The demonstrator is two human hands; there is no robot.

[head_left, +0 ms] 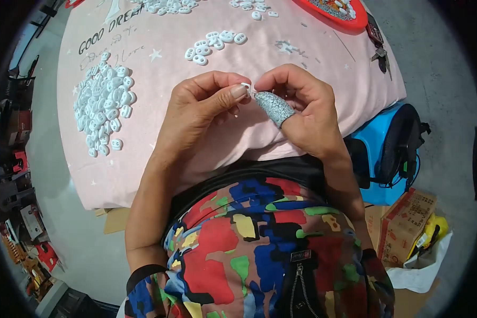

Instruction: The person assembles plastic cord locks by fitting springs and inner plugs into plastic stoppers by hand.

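Above the pink cloth, both my hands meet close together. My left hand [199, 108] pinches a small white plastic piece [246, 85] between thumb and index finger. A grey speckled sleeve [274, 108] covers the thumb of my right hand [310, 108]. That thumb and index finger are closed right beside the white piece; whatever is between them is too small to make out. Left of my hands lies a large pile of white oval pieces with holes [100, 103]. A smaller group of the same pieces [212, 46] sits just beyond my fingers.
Small grey bits [288, 47] lie scattered beyond my right hand. A red tray [359, 24] at the far right holds grey and white pieces. Keys [381, 55] rest by the table's right edge. Below stand a blue case [373, 143] and a cardboard box [408, 225].
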